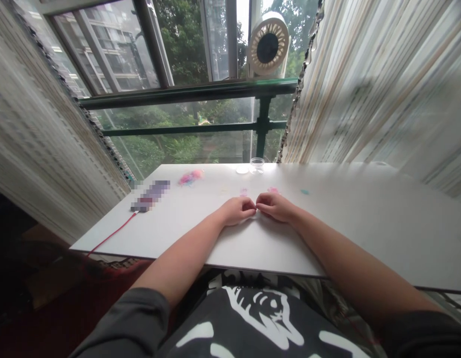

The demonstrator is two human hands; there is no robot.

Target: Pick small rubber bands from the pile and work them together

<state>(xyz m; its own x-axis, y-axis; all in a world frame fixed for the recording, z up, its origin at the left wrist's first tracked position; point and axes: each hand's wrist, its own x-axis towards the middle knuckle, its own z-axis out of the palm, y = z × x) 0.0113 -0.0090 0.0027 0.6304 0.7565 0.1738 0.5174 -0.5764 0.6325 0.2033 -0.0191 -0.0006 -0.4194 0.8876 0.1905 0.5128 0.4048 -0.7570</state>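
Observation:
Above the white table [178,226], my left hand [237,211] and my right hand [274,207] meet at the fingertips. Both are closed in a pinch. Whatever lies between the fingers is too small or too hidden to make out. Just beyond the right hand is a small pink pile [273,190]. A pale pink-purple pile [244,191] lies behind the left hand. Off to the right sits a little teal pile [304,191], and a faint yellowish patch [225,189] is on the left. Farther left is a larger heap of mixed pink, blue and purple bits [191,177].
A clear round tub [257,166] stands at the table's far edge, beside a flat whitish disc [242,170]. On the left, a blurred-out phone-like device [151,195] has a red cable [113,233] running over the near edge. A white fan [268,44] is by the window.

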